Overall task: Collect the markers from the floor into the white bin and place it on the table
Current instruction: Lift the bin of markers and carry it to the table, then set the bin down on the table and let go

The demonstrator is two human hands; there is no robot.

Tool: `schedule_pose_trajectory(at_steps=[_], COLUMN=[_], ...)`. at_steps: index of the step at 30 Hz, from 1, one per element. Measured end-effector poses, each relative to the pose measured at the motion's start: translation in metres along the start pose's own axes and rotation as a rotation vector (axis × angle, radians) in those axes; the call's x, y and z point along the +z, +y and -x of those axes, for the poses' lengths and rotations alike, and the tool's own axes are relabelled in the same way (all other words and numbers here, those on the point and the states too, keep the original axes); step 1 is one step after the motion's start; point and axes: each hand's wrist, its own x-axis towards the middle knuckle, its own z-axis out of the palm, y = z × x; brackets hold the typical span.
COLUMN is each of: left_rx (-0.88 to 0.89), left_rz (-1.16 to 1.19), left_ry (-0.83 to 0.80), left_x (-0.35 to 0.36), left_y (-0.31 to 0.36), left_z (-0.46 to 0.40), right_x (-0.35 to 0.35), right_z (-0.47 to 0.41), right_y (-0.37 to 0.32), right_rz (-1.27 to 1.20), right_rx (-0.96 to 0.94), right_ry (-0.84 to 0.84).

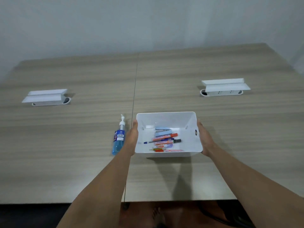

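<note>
The white bin is over the wooden table, near its middle. I cannot tell whether its base touches the tabletop. Inside lie several markers, pens and a pencil, with a light blue block behind them. My left hand presses flat against the bin's left wall. My right hand grips the right wall beside its handle hole. Both hands hold the bin between them.
A blue spray bottle lies on the table just left of my left hand. Two white socket boxes with raised lids sit at the far left and far right. The table's near edge runs across the bottom, with dark floor below.
</note>
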Motion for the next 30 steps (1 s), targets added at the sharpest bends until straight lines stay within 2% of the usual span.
schedule_pose_trajectory(at_steps=[4, 8, 13, 16, 18, 22, 25, 27, 30], left_rx=[-0.024, -0.064, -0.070, -0.052, 0.025, 0.285, 0.471, 0.565, 0.626], left_rz=[-0.037, 0.004, 0.012, -0.053, -0.183, -0.413, -0.723, -0.901, -1.005], left_ry=[-0.040, -0.070, -0.056, 0.007, 0.054, 0.096, 0.127, 0.191, 0.253], left_x=[0.013, 0.025, 0.029, 0.026, 0.028, 0.033, 0.025, 0.018, 0.009], left_y=[0.008, 0.015, 0.016, 0.012, 0.014, 0.021, 0.027, 0.033, 0.045], left_z=[-0.048, -0.051, -0.062, -0.076, -0.075, -0.060, -0.057, -0.056, -0.051], right_x=[-0.002, -0.007, -0.004, -0.004, -0.003, -0.008, -0.001, 0.006, 0.015], right_z=[-0.027, -0.048, -0.062, -0.068, -0.069, -0.071, -0.061, -0.055, -0.052], right_y=[-0.011, -0.019, -0.022, -0.024, -0.026, -0.035, -0.049, -0.059, -0.072], right_rz=[0.008, 0.031, 0.067, 0.126, 0.257, 0.712, 1.068, 1.207, 1.345], right_rx=[-0.001, 0.041, 0.077, 0.050, 0.009, -0.172, -0.305, -0.377, -0.477], right_ry=[0.021, 0.003, -0.035, 0.015, 0.092, 0.223, 0.288, 0.337, 0.350])
